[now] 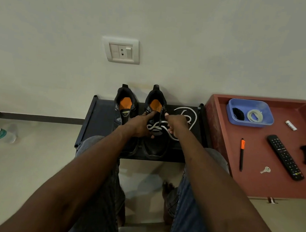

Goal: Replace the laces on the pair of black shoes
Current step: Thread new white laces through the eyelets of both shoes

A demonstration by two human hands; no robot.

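On the low black worktop [99,118] against the wall, two black shoes with orange insoles side by side, heels toward the far edge: left black shoe [124,107] untouched and without any visible lace, right black shoe [153,144] between both hands. Left hand [142,125] pressed on the left side of the right shoe's tongue, fingers curled down against the upper, gripping the shoe. Right hand [177,123] just right of the eyelets, closed around the thick white lace [156,127], pinching it where it leaves the shoe. White lace threaded across the lower eyelets in a couple of crossings, directly between the two hands, its loose length looping away toward the worktop's far right corner. A thin dark lace standing up near the right shoe's collar, just above the hands. Beside the worktop's right edge, a red-brown tray table [254,181] carrying a blue plastic tub [248,123] with a coiled pale lace [255,115] and a dark bundle inside.
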